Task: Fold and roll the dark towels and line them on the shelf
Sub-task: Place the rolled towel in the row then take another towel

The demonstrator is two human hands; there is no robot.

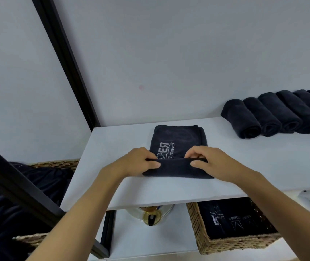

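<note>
Head view: towel (177,135), print partly under fold

Rolled towels (248,119): at least six, row cut by frame edge. Folded towel (176,136): one. Baskets: two, left basket (56,163) and right basket (203,236). Hands: two, left hand (137,162), right hand (213,162).

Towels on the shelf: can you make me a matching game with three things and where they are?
Things:
1. folded towel
2. rolled towels
3. wicker basket of printed towels

Places:
A. below the shelf, on the right
B. in a row at the shelf's back right
C. near end pinched by the left hand and right hand

Pairs: 1-C, 2-B, 3-A
</note>
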